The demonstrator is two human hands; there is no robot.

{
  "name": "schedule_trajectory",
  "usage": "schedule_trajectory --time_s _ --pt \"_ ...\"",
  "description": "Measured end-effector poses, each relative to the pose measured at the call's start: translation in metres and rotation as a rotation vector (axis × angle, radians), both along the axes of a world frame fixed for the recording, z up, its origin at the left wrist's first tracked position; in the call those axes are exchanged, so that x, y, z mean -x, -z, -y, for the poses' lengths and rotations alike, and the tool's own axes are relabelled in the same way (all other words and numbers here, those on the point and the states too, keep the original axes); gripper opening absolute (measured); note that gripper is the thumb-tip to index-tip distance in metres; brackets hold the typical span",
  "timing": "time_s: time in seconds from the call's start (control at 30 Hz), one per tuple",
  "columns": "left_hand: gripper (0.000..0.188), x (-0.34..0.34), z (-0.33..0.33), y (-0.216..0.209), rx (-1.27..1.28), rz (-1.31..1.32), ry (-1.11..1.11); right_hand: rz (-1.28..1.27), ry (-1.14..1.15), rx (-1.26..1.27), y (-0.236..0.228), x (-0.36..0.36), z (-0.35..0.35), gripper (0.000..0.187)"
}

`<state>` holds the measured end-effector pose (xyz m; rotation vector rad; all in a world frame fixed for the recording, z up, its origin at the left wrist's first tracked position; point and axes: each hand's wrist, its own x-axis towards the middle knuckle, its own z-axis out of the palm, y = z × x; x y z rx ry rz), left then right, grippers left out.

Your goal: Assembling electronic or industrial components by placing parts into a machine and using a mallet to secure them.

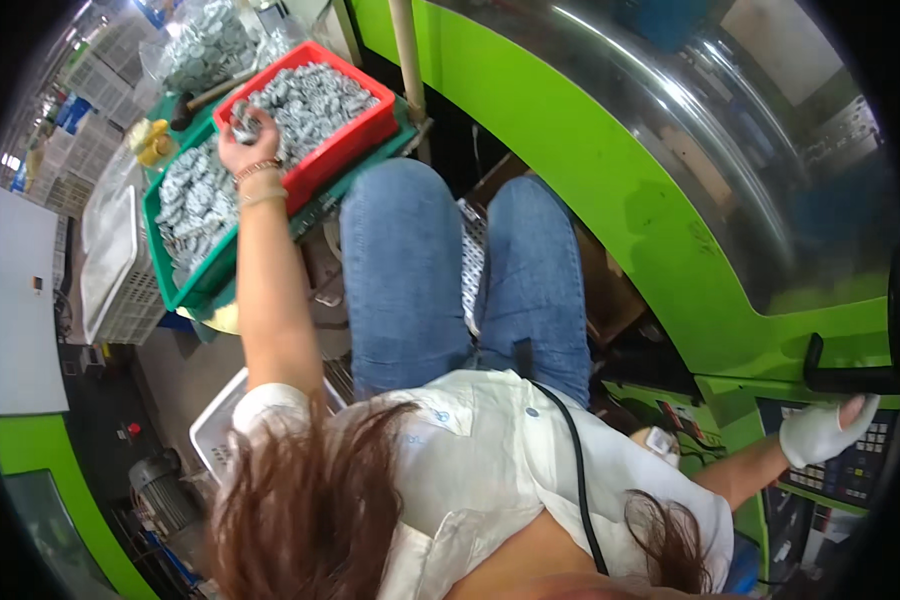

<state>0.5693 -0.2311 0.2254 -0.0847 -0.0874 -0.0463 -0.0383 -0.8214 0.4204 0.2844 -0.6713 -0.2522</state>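
Note:
My left hand (246, 152), bare with bracelets at the wrist, is closed around a few small grey parts (245, 124). It is over the border between a red bin (348, 146) and a green bin (160, 240). Similar grey parts (320, 100) fill the red bin, and more of these flat pieces (198, 205) lie heaped in the green one. On the far right, my right hand (822, 434) wears a white glove with bare fingertips. It is over the dark keypad (860, 470) of a green machine, fingers stretched out and holding nothing; whether it presses a key cannot be made out.
The green machine (610, 190) curves along the right, with a glossy window (730, 130) and a black handle (850, 378). A hammer (205, 98) and a bag of grey parts (210, 50) lie behind the bins. White crates (120, 260) stand at left. A pole (407, 60) rises beside the red bin.

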Motion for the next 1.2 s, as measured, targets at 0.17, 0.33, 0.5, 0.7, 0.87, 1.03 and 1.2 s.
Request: schedule_trajectory --time_s 0.17,0.33,0.5,0.7,0.87,1.03,1.2 --pt "0.016 0.009 -0.022 -0.024 -0.021 -0.127 -0.011 -0.694 1.213 1.305 -0.009 -0.092 -0.068 0.040" --pt "0.029 0.048 0.006 -0.059 -0.117 0.035 0.282 -0.633 1.087 1.283 -0.019 -0.088 -0.070 0.025" --pt "0.019 0.122 0.094 -0.128 -0.213 0.249 0.454 -0.610 1.094 1.305 -0.019 -0.120 -0.090 0.023" --pt "0.014 0.137 0.159 -0.126 -0.366 0.454 0.533 -0.428 0.971 1.251 -0.012 -0.222 -0.117 0.016" --pt "0.016 0.143 0.183 -0.114 -0.633 0.253 0.533 -0.500 1.518 1.308 0.017 -0.325 -0.143 0.020" --pt "0.019 0.158 0.196 -0.119 -0.701 0.208 0.547 -0.622 2.144 1.588 0.013 -0.397 -0.195 0.027" --pt "0.012 0.160 0.206 -0.119 -0.787 0.226 0.505 -0.447 1.903 1.770 0.017 -0.441 -0.211 0.043"
